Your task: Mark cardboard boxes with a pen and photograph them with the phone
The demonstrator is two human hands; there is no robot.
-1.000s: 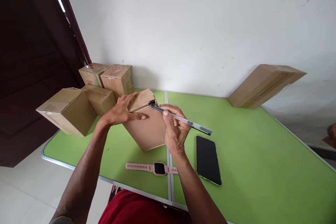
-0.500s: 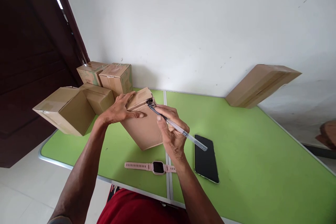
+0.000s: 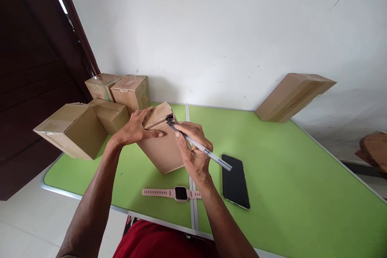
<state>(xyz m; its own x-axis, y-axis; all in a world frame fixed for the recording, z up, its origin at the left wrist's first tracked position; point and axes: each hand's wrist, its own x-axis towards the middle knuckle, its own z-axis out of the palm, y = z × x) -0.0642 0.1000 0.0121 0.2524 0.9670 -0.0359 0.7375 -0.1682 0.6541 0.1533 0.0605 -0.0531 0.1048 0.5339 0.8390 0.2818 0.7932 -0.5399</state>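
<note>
A brown cardboard box (image 3: 161,151) stands tilted on the green table, with a torn, dark corner at its upper right. My left hand (image 3: 133,128) grips its left side, thumb on the front face and fingers over the top. In my right hand (image 3: 196,147) is a clear pen (image 3: 213,156), its dark tip at the box face just below the torn corner. A pink smartwatch (image 3: 181,194) lies below the box, its strap partly behind my right wrist. Right of that wrist lies a black phone (image 3: 236,183).
Several cardboard boxes (image 3: 86,135) are grouped at the table's left. Another long box (image 3: 290,98) leans against the white wall at the back right. The green table (image 3: 290,185) has a metal seam down its middle. A dark door (image 3: 33,68) is at the left.
The view has shifted slightly. The pen tip has moved a little from the torn corner down onto the box face. My left hand keeps its hold on the box.
</note>
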